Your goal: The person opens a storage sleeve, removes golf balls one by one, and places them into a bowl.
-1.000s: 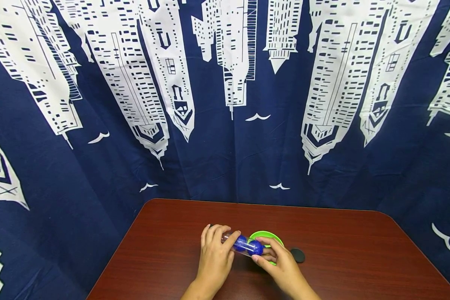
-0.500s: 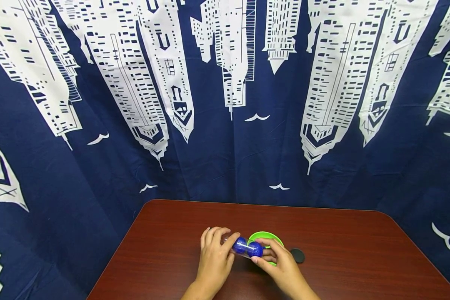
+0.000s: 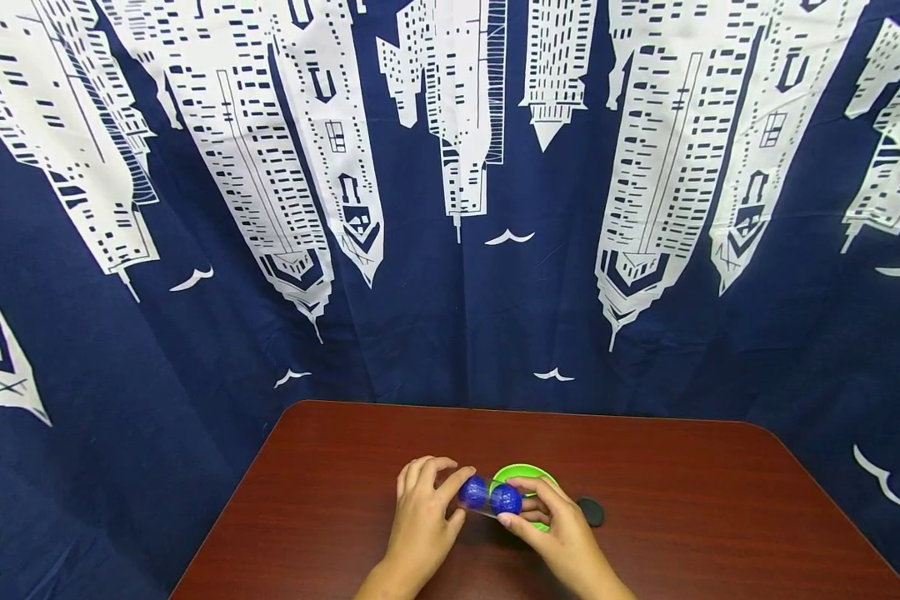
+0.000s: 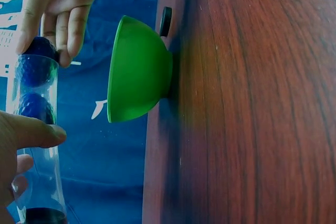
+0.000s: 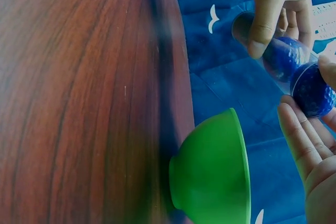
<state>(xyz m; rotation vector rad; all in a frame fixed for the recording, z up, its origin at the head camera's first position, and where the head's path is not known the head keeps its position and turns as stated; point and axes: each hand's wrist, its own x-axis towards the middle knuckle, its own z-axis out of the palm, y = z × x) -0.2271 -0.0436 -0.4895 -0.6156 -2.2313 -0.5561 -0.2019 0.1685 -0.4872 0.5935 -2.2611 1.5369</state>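
My left hand (image 3: pixel 422 521) grips a clear plastic tube (image 4: pixel 42 179), its thumb across the side. The tube has a dark end (image 4: pixel 44 216) on the left and an open mouth on the right. One blue dimpled golf ball (image 3: pixel 473 492) is inside, near my left thumb. A second blue golf ball (image 5: pixel 313 90) sits at the mouth, partly out of the tube. My right hand (image 3: pixel 558 529) pinches this ball between thumb and fingers. Tube and hands are held above the table, in front of a green bowl (image 4: pixel 139 72); whether the bowl holds anything is hidden.
A black round cap (image 3: pixel 591 511) lies on the table right of the bowl. The brown wooden table (image 3: pixel 345 483) has rounded far corners. Behind it hangs a navy cloth (image 3: pixel 420 350) printed with white buildings.
The two golf balls stand slightly farther apart than before, the inner one a little more to the left. Both hands keep nearly the same place; the head view shifts slightly.
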